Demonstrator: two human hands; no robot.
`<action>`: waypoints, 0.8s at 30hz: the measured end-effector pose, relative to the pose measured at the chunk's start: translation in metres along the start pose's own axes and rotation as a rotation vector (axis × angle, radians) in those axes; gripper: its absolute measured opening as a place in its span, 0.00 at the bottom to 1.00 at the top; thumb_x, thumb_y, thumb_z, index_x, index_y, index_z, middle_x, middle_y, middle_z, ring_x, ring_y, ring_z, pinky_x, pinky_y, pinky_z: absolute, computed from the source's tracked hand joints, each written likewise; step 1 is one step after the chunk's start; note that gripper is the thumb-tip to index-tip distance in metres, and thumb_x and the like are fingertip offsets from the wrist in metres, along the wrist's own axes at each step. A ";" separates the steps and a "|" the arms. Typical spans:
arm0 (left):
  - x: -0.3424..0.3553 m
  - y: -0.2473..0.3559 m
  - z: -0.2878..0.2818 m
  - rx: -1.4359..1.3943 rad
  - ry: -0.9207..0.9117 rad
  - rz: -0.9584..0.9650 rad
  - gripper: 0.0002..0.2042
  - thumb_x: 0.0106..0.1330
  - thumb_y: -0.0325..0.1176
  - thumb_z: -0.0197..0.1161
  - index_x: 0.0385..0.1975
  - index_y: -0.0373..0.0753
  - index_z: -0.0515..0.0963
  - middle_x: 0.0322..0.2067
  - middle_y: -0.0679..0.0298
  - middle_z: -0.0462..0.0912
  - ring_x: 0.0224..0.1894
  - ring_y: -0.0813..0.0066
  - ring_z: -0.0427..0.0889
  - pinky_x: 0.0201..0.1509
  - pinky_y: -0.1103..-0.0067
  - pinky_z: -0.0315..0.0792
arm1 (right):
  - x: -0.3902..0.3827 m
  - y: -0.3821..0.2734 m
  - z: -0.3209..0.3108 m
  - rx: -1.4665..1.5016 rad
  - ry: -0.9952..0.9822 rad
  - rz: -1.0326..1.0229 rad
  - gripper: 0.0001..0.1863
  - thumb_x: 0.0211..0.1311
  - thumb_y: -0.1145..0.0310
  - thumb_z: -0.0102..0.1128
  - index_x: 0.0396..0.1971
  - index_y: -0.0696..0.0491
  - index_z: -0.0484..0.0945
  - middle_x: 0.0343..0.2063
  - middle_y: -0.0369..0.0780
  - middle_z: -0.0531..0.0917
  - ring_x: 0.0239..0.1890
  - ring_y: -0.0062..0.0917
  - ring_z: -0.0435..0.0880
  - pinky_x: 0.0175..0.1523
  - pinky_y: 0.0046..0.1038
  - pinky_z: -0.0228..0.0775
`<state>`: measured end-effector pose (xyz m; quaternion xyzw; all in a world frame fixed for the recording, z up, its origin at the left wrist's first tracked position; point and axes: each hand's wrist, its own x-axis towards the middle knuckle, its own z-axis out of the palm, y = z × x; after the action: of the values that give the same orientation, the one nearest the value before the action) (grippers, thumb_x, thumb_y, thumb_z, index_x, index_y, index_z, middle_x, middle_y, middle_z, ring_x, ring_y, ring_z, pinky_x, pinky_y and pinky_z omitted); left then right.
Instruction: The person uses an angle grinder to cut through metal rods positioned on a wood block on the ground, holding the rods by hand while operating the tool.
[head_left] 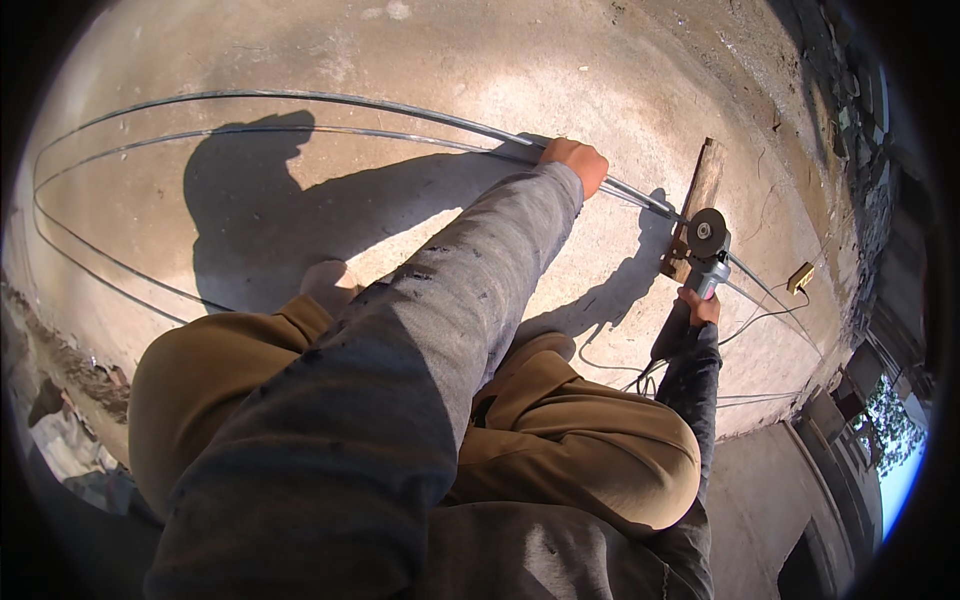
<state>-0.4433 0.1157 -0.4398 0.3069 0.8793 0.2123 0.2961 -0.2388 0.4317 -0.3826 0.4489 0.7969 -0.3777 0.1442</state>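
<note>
My left hand is closed around a bundle of long thin metal rods. The rods bend in a wide loop at the left and run to the right across a wooden block. My right hand grips an angle grinder by its body. The grinder's round dark cutting disc is close to the rods at the block, but I cannot tell whether it touches them. Part of the block is hidden behind the grinder.
A dark cable runs from near the grinder to a yellow power socket on the concrete ground. My bent knees are below my arms. Rubble lines the right edge, and broken pieces lie at the lower left.
</note>
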 end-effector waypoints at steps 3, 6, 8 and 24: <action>0.000 0.000 -0.001 -0.006 0.001 0.004 0.10 0.62 0.38 0.50 0.32 0.43 0.78 0.31 0.60 0.80 0.38 0.64 0.78 0.40 0.70 0.71 | 0.000 -0.005 -0.001 -0.061 0.009 -0.005 0.18 0.38 0.69 0.63 0.30 0.62 0.72 0.21 0.41 0.77 0.20 0.28 0.78 0.28 0.28 0.72; -0.001 -0.001 -0.001 -0.002 0.005 0.004 0.10 0.61 0.38 0.50 0.32 0.43 0.78 0.32 0.60 0.80 0.38 0.64 0.79 0.40 0.70 0.71 | -0.002 -0.010 0.003 0.016 -0.011 0.046 0.18 0.35 0.68 0.64 0.28 0.61 0.74 0.22 0.39 0.78 0.22 0.26 0.77 0.30 0.26 0.70; 0.001 -0.003 0.004 0.020 0.014 0.004 0.10 0.61 0.38 0.50 0.32 0.43 0.78 0.32 0.60 0.80 0.38 0.64 0.79 0.40 0.70 0.71 | -0.001 -0.011 0.005 -0.011 -0.009 0.034 0.18 0.34 0.68 0.64 0.28 0.61 0.74 0.22 0.39 0.78 0.23 0.26 0.77 0.30 0.26 0.70; -0.001 0.000 0.001 -0.006 0.015 0.004 0.10 0.61 0.37 0.50 0.33 0.43 0.78 0.33 0.59 0.80 0.39 0.64 0.79 0.41 0.71 0.72 | 0.009 0.010 0.001 -0.036 0.022 0.009 0.17 0.36 0.71 0.64 0.29 0.61 0.73 0.21 0.40 0.77 0.20 0.27 0.77 0.28 0.27 0.71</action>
<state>-0.4419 0.1158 -0.4403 0.3061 0.8803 0.2177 0.2898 -0.2357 0.4400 -0.3930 0.4537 0.8032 -0.3576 0.1453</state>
